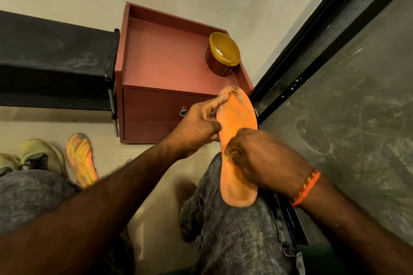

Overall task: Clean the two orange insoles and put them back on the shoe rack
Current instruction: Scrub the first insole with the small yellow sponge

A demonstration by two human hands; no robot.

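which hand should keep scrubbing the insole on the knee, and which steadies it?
Probably right. The right hand sits curled over the middle of the insole, pinching something small and yellowish against it. The left hand grips the insole's toe-end edge, so it steadies.

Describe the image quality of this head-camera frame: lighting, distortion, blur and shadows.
Head view: warm, dim yellowish light; strong wide-angle bending of the dark window frame and black fabric shoe rack; the worn orange foam insole held by the left hand and right hand is fairly sharp; forearms at the bottom edge are soft and dark; a shadow falls on the floor beneath the knee.
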